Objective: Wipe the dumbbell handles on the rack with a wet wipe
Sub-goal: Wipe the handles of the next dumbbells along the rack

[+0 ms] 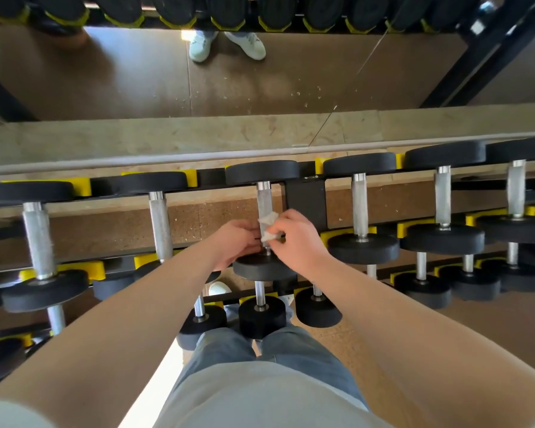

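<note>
A row of black dumbbells with knurled steel handles lies on the top tier of the rack (305,196). Both hands meet at the near end of the middle dumbbell's handle (264,202). A crumpled white wet wipe (268,227) is wrapped against that handle. My right hand (294,239) pinches the wipe from the right. My left hand (238,242) curls round the handle from the left, its fingertips touching the wipe. The near end of the handle is hidden behind my fingers.
Neighbouring handles lie left (159,223) and right (359,205) of the middle one. Yellow cradles (329,234) hold the weights. Lower tiers carry smaller dumbbells (261,316) close to my knees. A mirror (260,81) behind the rack reflects the floor and shoes.
</note>
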